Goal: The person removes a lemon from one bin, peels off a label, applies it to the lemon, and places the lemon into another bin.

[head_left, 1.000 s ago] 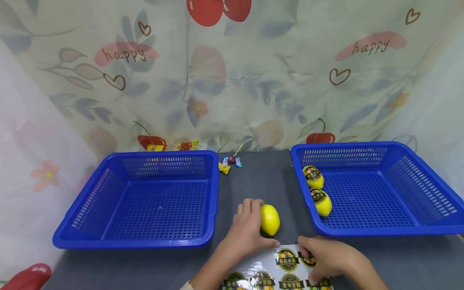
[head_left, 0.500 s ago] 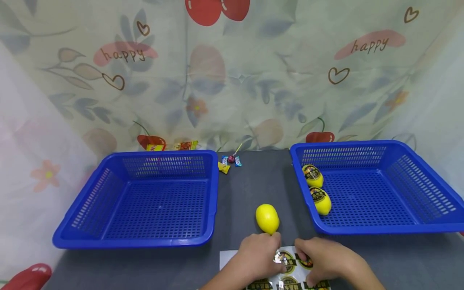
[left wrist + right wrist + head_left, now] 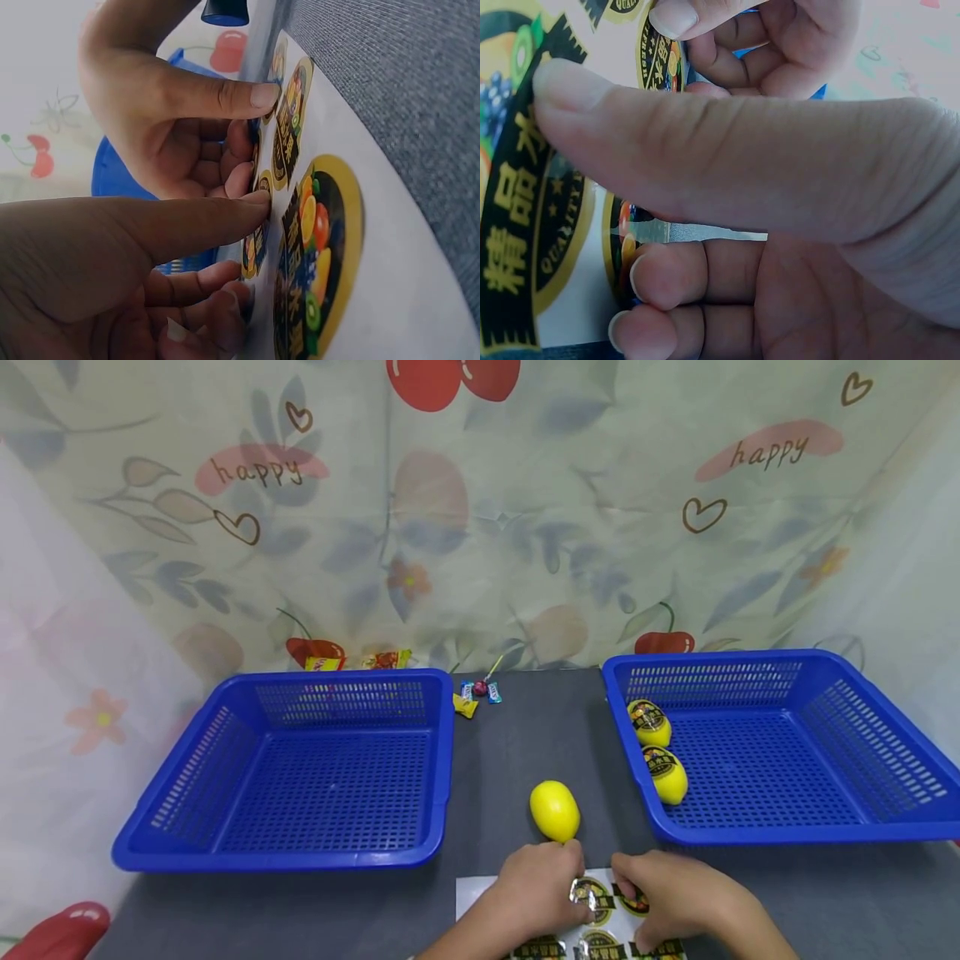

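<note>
A white sheet of round fruit stickers (image 3: 471, 890) lies at the front edge of the head view, with both hands over its far part. My left hand (image 3: 537, 887) holds it, thumb on the face beside a sticker (image 3: 596, 902) and fingers curled at the top edge. To the right, my right hand (image 3: 681, 890) grips the sheet, its thumb (image 3: 577, 90) on a black-and-gold sticker in the right wrist view. Whether a sticker is lifted is hard to tell. A plain yellow lemon (image 3: 554, 811) sits just beyond the left hand's fingers.
A blue basket (image 3: 281, 862) stands at the left. Another blue basket (image 3: 795, 835) at the right holds a stickered lemon (image 3: 649, 723) and a second stickered lemon (image 3: 667, 776). Several wrapped sweets and a lollipop (image 3: 481, 688) lie at the back by the patterned curtain (image 3: 502, 568).
My left hand has let go of the lemon, come down toward the front and taken hold of the sticker sheet. The lemon stays in place; my right hand has barely moved.
</note>
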### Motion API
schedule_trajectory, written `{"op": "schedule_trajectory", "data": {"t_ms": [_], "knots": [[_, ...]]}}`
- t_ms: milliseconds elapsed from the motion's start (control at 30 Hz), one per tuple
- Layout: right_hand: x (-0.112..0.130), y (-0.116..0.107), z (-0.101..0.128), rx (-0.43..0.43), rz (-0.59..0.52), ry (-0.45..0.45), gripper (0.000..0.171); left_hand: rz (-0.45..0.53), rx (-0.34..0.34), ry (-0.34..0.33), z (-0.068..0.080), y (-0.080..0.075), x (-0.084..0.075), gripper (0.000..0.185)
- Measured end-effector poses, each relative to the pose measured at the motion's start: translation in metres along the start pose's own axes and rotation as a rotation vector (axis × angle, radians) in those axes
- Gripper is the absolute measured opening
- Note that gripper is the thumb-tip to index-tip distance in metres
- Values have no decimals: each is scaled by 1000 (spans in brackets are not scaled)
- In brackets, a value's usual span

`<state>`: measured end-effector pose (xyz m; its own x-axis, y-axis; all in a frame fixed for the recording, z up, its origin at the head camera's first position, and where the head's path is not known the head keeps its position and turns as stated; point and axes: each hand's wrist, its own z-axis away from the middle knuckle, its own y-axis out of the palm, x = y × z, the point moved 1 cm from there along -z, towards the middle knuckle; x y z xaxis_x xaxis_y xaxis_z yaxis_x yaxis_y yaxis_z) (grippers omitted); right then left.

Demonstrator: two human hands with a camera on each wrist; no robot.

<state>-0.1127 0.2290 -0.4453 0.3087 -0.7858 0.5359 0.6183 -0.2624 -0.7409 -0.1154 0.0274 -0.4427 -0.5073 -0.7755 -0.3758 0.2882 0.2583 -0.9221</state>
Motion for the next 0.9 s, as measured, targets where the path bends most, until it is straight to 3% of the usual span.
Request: {"op": "schedule_trajectory", "data": {"t_ms": [200,467,700,800,900], "knots": [[-3,0,-2,44,-32,21,47,63,39,13,-1,-1,1,35],[-13,5,-6,29,-26,5,50,98,9,86,3,-7,0,21],[-2,0,-2,25,-20,21,49,287,59,88,6,-18,5,21],[7,-4,2,9,-5,39,49,424,-1,80,4,-25,8,17],[11,-5,5,-22,13,37,49,600,-130,65,1,-30,12,10]]}}
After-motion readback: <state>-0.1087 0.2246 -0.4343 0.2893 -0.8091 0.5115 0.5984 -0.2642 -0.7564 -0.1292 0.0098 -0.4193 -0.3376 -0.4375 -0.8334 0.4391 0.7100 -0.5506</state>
